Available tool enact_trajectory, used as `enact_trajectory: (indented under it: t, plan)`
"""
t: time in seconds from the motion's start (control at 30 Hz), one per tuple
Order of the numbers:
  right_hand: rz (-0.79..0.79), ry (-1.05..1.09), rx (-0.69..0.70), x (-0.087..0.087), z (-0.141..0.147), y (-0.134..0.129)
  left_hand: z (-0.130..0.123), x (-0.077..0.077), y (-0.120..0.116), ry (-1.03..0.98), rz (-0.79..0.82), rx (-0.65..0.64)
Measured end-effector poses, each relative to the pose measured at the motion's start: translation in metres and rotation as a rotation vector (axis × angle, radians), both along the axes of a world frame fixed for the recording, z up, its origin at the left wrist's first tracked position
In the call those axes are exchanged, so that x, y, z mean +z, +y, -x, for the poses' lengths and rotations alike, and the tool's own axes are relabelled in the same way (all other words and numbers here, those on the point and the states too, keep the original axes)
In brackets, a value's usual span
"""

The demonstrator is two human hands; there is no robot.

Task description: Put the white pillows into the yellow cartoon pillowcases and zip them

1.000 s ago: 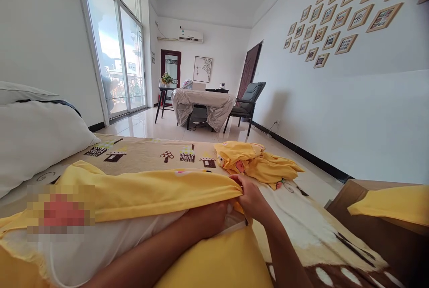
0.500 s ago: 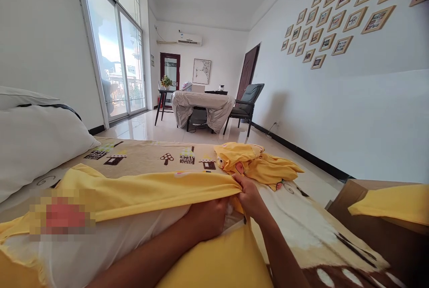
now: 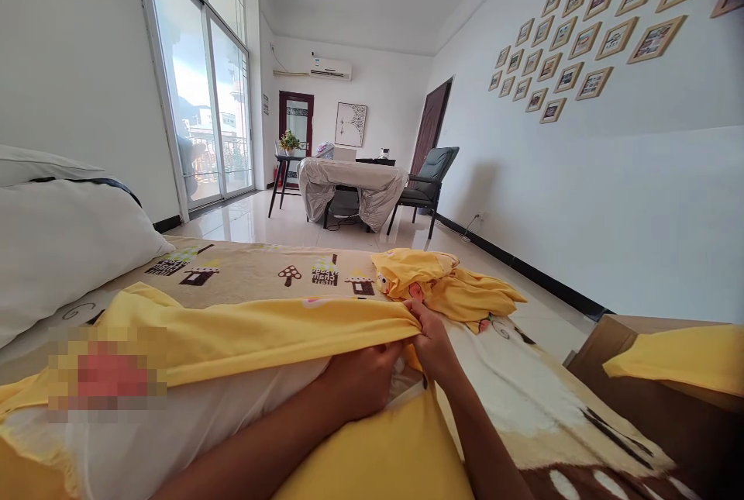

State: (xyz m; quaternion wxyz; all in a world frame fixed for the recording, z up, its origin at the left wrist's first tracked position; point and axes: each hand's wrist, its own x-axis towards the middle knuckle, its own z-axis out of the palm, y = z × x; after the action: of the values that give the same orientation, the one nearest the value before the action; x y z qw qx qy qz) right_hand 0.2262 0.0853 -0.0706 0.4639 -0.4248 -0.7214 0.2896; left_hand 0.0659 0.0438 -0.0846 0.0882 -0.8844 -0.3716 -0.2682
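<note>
A yellow pillowcase (image 3: 249, 333) stretches across the bed over a white pillow (image 3: 232, 403), whose side shows below the cloth's edge. My right hand (image 3: 431, 341) pinches the pillowcase at its right end, thumb and fingers closed on the fabric. Just beside it, my left hand (image 3: 363, 382) is closed at the pillow's right corner, partly under the cloth's edge; its fingertips are hidden. More yellow fabric (image 3: 377, 457) spreads below my left forearm. A crumpled heap of yellow printed cloth (image 3: 447, 283) lies just beyond my right hand.
A patterned blanket (image 3: 581, 407) covers the bed. White pillows (image 3: 70, 252) rest at the left. At the right stands a cardboard box (image 3: 604, 345) with yellow cloth (image 3: 680, 360) over it. Farther off are a covered table (image 3: 354, 174) and a dark chair (image 3: 433, 178).
Almost nothing differs. My hands keep the same hold on the cloth and pillow, and the view has shifted very slightly.
</note>
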Motion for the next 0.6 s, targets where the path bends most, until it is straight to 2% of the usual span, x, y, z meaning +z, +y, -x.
enact_trajectory:
  t: [0.27, 0.47, 0.6]
  plan:
    - [-0.038, -0.046, -0.061, 0.002, 0.0, -0.003, -0.001, 0.0, 0.002, 0.016, 0.016, 0.046]
    - [-0.028, -0.163, -0.041, 0.007, -0.002, -0.005, -0.002, 0.002, 0.0, 0.002, -0.009, 0.051]
    - [0.025, -0.201, 0.035, 0.011, -0.006, -0.006, -0.003, 0.001, 0.0, 0.005, -0.002, 0.064]
